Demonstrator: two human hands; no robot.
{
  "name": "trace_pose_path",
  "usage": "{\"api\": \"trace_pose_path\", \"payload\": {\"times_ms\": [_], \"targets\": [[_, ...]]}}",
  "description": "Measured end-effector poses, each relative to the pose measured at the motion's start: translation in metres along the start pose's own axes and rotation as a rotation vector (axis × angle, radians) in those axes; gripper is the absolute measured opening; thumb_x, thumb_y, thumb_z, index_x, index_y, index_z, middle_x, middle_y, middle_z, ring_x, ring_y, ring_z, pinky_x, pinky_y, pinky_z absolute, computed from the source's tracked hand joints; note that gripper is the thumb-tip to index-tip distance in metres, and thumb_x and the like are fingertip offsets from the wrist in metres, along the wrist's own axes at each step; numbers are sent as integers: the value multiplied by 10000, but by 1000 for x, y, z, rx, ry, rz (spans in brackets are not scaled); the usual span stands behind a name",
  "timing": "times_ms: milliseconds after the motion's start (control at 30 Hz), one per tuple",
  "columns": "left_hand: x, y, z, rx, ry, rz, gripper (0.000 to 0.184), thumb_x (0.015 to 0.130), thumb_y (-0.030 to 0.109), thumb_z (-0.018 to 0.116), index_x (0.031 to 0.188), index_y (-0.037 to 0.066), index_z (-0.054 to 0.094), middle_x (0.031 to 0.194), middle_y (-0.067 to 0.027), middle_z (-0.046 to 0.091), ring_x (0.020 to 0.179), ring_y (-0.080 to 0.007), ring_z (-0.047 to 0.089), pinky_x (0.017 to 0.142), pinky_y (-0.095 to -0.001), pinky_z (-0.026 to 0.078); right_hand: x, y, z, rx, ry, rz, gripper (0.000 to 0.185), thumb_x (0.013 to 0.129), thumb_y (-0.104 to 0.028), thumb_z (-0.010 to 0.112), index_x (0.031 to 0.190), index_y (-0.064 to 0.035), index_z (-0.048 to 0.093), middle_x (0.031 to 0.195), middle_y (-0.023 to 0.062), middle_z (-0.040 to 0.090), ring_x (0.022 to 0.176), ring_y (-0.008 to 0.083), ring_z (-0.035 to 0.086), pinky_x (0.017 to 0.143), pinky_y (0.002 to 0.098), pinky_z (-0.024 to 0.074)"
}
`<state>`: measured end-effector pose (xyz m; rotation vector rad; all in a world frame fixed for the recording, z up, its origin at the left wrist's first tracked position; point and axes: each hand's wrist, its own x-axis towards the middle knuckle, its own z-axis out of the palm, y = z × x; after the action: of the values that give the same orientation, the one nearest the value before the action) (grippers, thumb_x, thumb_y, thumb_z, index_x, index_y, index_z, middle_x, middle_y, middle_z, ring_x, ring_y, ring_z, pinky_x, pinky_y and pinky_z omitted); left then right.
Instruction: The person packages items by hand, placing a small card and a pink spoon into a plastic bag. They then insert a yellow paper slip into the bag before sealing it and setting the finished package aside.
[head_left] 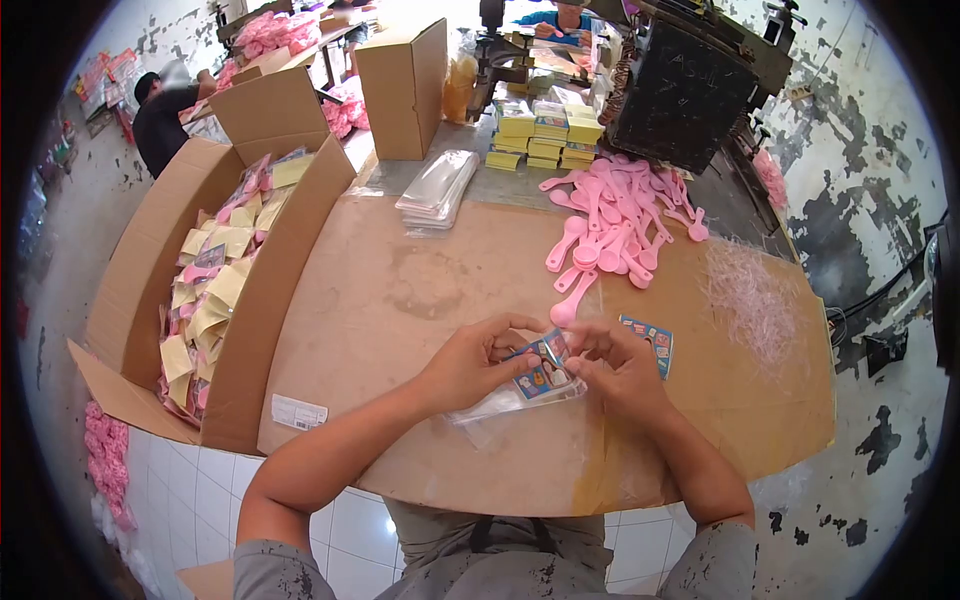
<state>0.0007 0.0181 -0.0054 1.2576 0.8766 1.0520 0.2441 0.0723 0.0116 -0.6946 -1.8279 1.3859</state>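
My left hand (480,362) is closed on the left side of a small blue printed card (545,368), thumb on its face. At the card's upper right, my right hand (615,368) has its thumb and fingers pinched together; what exactly it grips is too small to tell. Clear plastic bags (520,402) lie under the hands at the near side of the table. Another blue card (652,342) rests beyond my right hand, partly hidden by it. A pile of pink spoons (610,215) spreads out just past the hands.
An open carton (265,300) of packed pieces stands at left. Farther back are a stack of plastic bags (440,185), yellow card stacks (545,130), an upright box (400,90) and a dark machine (680,85). Plastic scraps (755,300) lie right. Two other people are in the background.
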Motion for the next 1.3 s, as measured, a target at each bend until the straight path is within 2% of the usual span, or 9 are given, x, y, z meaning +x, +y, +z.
{"api": "trace_pose_path", "payload": {"times_ms": [133,233,433,700,833,933,1033,1167,1300], "targets": [[-2,3,5,32,43,-8,416,1026,24,652,1418,-26,520,1111,-119,746,1034,-141,708,896,-291,578,1,8,-5,203,68,181,334,927,-25,753,1241,21,650,1085,65,692,980,117,651,847,276,524],[-2,2,4,105,32,-22,424,1023,21,656,1420,-34,518,1111,-118,744,1023,-137,711,891,-284,581,-2,18,-3,-119,104,51,329,917,-38,773,1234,4,694,1079,69,685,914,128,664,765,302,537],[1,-7,1,54,30,-24,385,1011,22,675,1376,-55,579,1118,-123,745,1009,-130,720,894,-277,588,4,-7,1,-429,-155,-178,195,922,-92,753,1097,-5,754,1090,104,695,1032,226,663,865,338,531],[10,-16,-10,-117,111,-93,364,1023,95,684,1362,-22,621,1104,-88,759,979,-94,707,834,-252,584,111,32,-43,-946,-42,-530,338,854,3,665,1183,-52,725,1189,109,688,1152,316,635,994,443,507],[8,-11,-15,-149,71,-101,349,1025,111,685,1351,-2,631,1095,-77,761,970,-88,707,834,-241,579,141,61,-43,-1161,-320,-448,386,783,32,683,1162,-33,718,1211,105,697,1171,315,644,1018,436,512],[6,-7,-15,-147,100,-94,332,1027,116,683,1335,3,635,1087,-73,762,962,-84,706,833,-236,577,138,46,-39,-1088,-315,-416,355,814,24,697,1164,-31,725,1213,100,698,1143,299,663,989,396,530],[5,-7,-14,-148,111,-80,353,1022,128,694,1344,8,614,1079,-73,759,982,-99,713,856,-259,587,122,23,-32,-906,-54,-561,267,903,0,689,1165,-26,729,1176,99,698,1104,278,682,940,374,552],[3,-6,-9,-156,135,-35,358,1021,128,695,1347,4,614,1088,-75,759,984,-100,714,858,-260,588,78,-30,-18,-572,198,-461,153,1012,-51,662,1156,-18,702,1102,81,680,1045,194,706,827,329,604],[-1,3,-2,-133,105,-39,353,1023,117,690,1344,-12,619,1119,-87,755,1012,-108,716,878,-269,590,42,-24,-16,140,256,-83,273,1034,-92,651,1282,12,601,1130,93,664,981,180,730,750,304,638]]}}
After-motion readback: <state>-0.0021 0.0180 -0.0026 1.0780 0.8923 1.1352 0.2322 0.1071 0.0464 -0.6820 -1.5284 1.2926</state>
